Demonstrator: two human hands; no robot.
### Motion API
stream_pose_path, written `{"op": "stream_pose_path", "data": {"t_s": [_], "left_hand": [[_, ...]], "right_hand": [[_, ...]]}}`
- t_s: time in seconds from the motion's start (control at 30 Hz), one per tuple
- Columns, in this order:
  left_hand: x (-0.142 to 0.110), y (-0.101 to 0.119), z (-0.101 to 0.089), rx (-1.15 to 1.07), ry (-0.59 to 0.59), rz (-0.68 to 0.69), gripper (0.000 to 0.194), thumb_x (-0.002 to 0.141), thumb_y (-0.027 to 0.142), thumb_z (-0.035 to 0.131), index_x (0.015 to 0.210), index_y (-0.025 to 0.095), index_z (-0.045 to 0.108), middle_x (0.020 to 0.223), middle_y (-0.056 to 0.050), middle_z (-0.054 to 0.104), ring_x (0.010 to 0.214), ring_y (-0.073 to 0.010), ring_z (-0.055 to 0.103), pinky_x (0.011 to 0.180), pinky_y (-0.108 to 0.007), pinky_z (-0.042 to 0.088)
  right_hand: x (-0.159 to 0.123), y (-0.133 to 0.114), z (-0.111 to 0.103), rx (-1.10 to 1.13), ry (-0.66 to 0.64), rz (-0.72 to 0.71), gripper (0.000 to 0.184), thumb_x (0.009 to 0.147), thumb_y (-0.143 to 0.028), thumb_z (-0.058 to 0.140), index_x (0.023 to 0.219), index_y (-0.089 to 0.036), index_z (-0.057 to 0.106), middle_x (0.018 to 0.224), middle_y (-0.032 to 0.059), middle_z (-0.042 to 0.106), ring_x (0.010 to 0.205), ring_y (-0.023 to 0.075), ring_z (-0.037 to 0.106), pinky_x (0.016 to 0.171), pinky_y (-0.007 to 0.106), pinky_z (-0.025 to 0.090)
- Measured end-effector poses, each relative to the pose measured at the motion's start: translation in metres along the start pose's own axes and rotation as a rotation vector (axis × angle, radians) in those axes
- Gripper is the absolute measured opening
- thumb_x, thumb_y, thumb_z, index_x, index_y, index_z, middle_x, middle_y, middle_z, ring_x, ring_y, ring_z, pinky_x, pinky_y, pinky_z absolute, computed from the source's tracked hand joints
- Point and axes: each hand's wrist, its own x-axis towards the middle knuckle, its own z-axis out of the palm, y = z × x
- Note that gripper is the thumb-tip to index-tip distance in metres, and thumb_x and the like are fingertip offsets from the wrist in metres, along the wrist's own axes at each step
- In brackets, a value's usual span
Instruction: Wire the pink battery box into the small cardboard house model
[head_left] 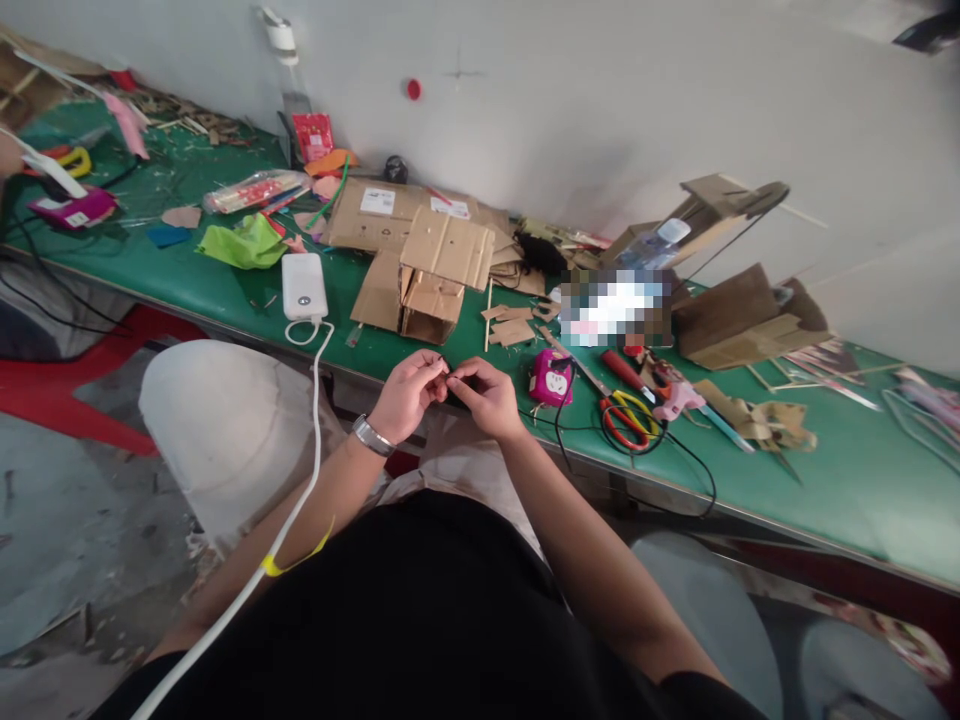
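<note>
A person's left hand [415,397], wearing a silver watch [373,437], and right hand [486,395] meet at the near edge of a green table [862,480]. The fingertips of both hands are pinched around a small dark piece [448,373], too tiny to identify, held above the lap. On the table just beyond stands a folded cardboard box [448,248]. Left of it lies a white power bank [304,287] with a cable; to the right are a purple socket block [551,378], orange-and-yellow-handled scissors [609,400] and a pink glue gun [679,400].
</note>
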Motion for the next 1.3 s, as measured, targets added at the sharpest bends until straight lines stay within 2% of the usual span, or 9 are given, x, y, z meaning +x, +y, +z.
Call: {"op": "stream_pose_path", "data": {"t_s": [0.13,0.37,0.53,0.7,0.83,0.93,1.03,1.13,1.3], "left_hand": [[0.001,0.001,0.0,-0.042,0.007,0.0,0.029,0.082,0.039,0.079,0.089,0.018,0.06,0.094,-0.002,0.067,0.062,-0.0068,0.057,0.06,-0.023,0.046],[0.004,-0.002,-0.003,0.06,0.097,-0.008,0.032,0.077,0.04,0.083,0.087,0.017,0.064,0.08,0.0,0.065,0.058,-0.0066,0.055,0.056,-0.022,0.045],[0.006,-0.006,-0.005,0.138,0.13,0.006,0.034,0.074,0.039,0.086,0.088,0.015,0.066,0.069,0.002,0.064,0.054,-0.0076,0.054,0.052,-0.022,0.041],[0.006,-0.007,-0.008,0.276,0.102,0.047,0.029,0.076,0.037,0.084,0.087,0.016,0.067,0.061,0.003,0.06,0.052,-0.0089,0.054,0.051,-0.022,0.04],[0.004,-0.007,-0.01,0.441,0.01,0.115,0.023,0.081,0.036,0.08,0.085,0.016,0.07,0.066,0.001,0.063,0.055,-0.0095,0.056,0.052,-0.023,0.042],[0.004,-0.007,-0.011,0.472,0.013,0.135,0.021,0.083,0.035,0.077,0.084,0.016,0.07,0.066,0.0,0.064,0.055,-0.0098,0.057,0.052,-0.023,0.043],[0.004,-0.008,-0.011,0.448,0.031,0.155,0.019,0.081,0.031,0.078,0.087,0.016,0.068,0.068,0.001,0.065,0.056,-0.0102,0.06,0.054,-0.023,0.046],[0.004,-0.009,-0.011,0.381,0.073,0.157,0.025,0.078,0.028,0.081,0.092,0.017,0.064,0.072,0.002,0.066,0.056,-0.0101,0.061,0.054,-0.023,0.048],[0.006,-0.006,-0.008,0.199,0.154,0.111,0.031,0.076,0.03,0.085,0.092,0.018,0.061,0.075,0.001,0.069,0.059,-0.009,0.061,0.056,-0.022,0.047]], "right_hand": [[0.0,0.001,0.0,0.009,0.014,0.027,0.041,0.084,-0.063,0.08,0.083,-0.023,0.073,0.082,0.0033,0.07,0.073,0.0174,0.061,0.07,0.033,0.049],[0.0,0.003,0.0,-0.012,0.037,-0.026,0.034,0.088,-0.056,0.079,0.087,-0.023,0.074,0.091,0.0054,0.067,0.081,0.0191,0.062,0.074,0.035,0.052],[0.001,0.004,-0.001,-0.089,0.045,-0.078,0.032,0.092,-0.055,0.075,0.091,-0.023,0.073,0.12,0.0117,0.066,0.111,0.0258,0.065,0.091,0.04,0.056],[0.001,0.002,0.0,-0.016,-0.01,-0.073,0.031,0.098,-0.054,0.069,0.094,-0.023,0.067,0.14,0.0143,0.066,0.129,0.0284,0.064,0.11,0.047,0.051],[-0.001,0.003,0.002,0.113,-0.075,-0.014,0.029,0.1,-0.051,0.068,0.097,-0.023,0.063,0.124,0.0117,0.074,0.118,0.0248,0.069,0.106,0.043,0.053],[-0.001,0.006,0.003,0.168,-0.07,0.027,0.031,0.098,-0.054,0.07,0.097,-0.023,0.062,0.114,0.0081,0.073,0.093,0.0189,0.07,0.086,0.035,0.057],[-0.001,0.009,0.003,0.154,-0.067,0.092,0.036,0.096,-0.058,0.07,0.099,-0.023,0.061,0.095,0.0026,0.067,0.066,0.0123,0.058,0.062,0.028,0.049],[-0.001,0.008,0.003,0.093,-0.049,0.088,0.041,0.095,-0.062,0.069,0.099,-0.022,0.061,0.078,-0.0018,0.056,0.063,0.012,0.048,0.058,0.026,0.04],[-0.001,0.0,0.003,0.087,-0.069,0.089,0.046,0.093,-0.068,0.068,0.096,-0.022,0.06,0.07,-0.0039,0.047,0.061,0.012,0.039,0.057,0.027,0.033]]}}
